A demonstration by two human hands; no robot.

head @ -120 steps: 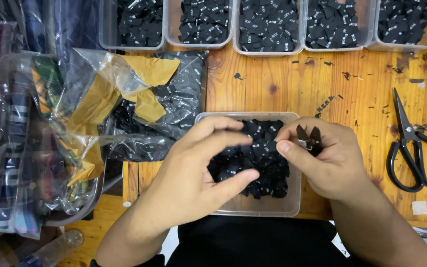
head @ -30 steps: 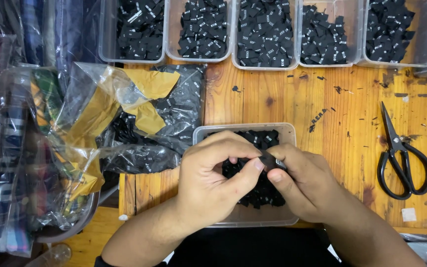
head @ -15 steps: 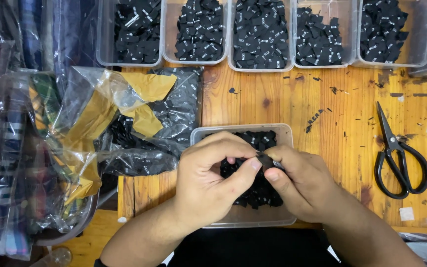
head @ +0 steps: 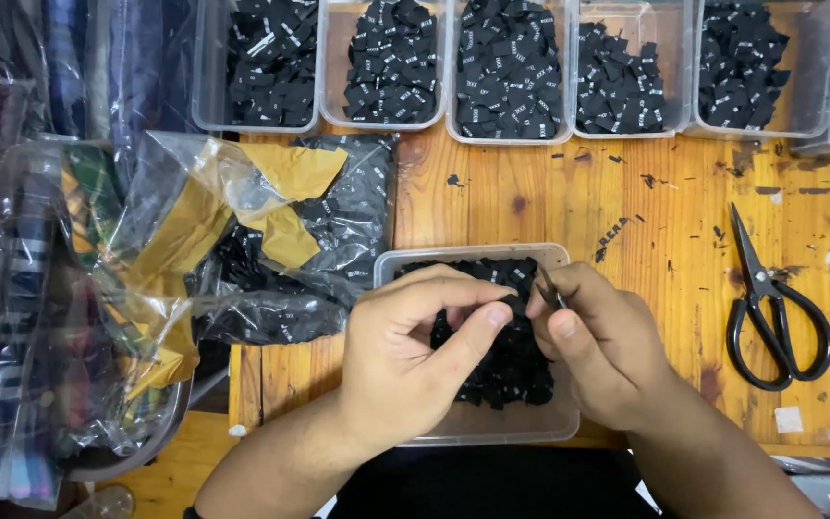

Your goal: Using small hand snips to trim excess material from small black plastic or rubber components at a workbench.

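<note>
Left hand [head: 405,360] and right hand [head: 602,351] met over clear plastic tray [head: 492,437], fingers of both pinched together on one small black fabric label [head: 547,285] at tray's 1 o'clock corner. I judged sorting well along: five bins at 12 o'clock [head: 506,72] already held heaps of labels. Left to do: tray still heaped, and plastic bag of labels [head: 338,221] at 10 o'clock still held plenty. Scissors [head: 770,303] lay idle on tabletop [head: 665,211] at 3 o'clock.

I see matt black cloth labels [head: 497,356] in a clear smooth plastic tray [head: 492,428]; at nine o'clock glossy crinkled plastic bags [head: 242,240], at three o'clock black-handled metal scissors [head: 770,308] on rough, worn wood tabletop [head: 665,221].
</note>
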